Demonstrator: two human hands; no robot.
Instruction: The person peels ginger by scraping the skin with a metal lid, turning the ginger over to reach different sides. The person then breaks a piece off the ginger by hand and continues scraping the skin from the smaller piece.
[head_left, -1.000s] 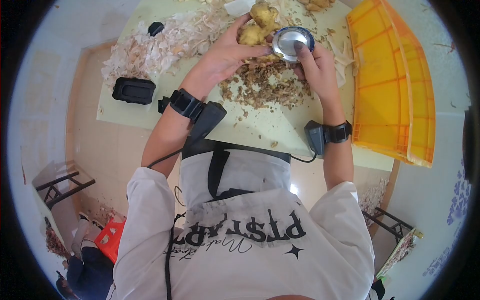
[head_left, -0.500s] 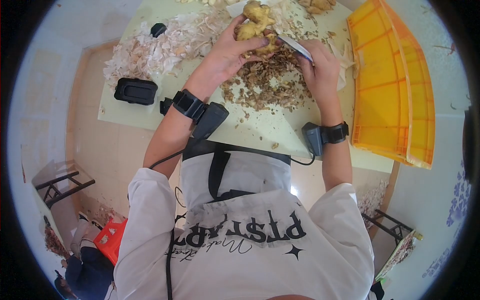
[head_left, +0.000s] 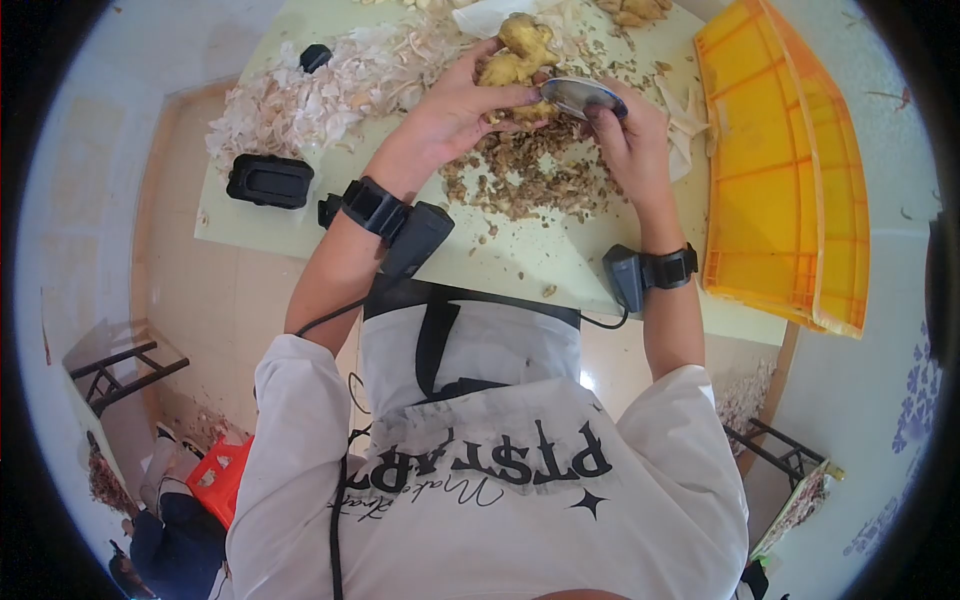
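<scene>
Over the far part of the table, my left hand (head_left: 462,108) is wrapped round a knobbly yellow ginger root (head_left: 518,62). Its thumb lies across the near side of the root. My right hand (head_left: 637,138) grips a thin round metal lid (head_left: 583,97), with the thumb on its face. The lid's left edge meets the right side of the ginger. Under both hands lies a scatter of brown ginger peel (head_left: 540,172).
A yellow plastic crate (head_left: 770,170) stands along the table's right side. Pale papery skins (head_left: 290,110) and a black case (head_left: 271,182) lie on the left. More ginger (head_left: 636,12) sits at the far edge. A person (head_left: 180,540) is low at left, beside a red stool (head_left: 220,480).
The lid has turned from nearly edge-on, so its round face now shows. My right hand has shifted slightly left, and the ginger has tilted and moved a little right.
</scene>
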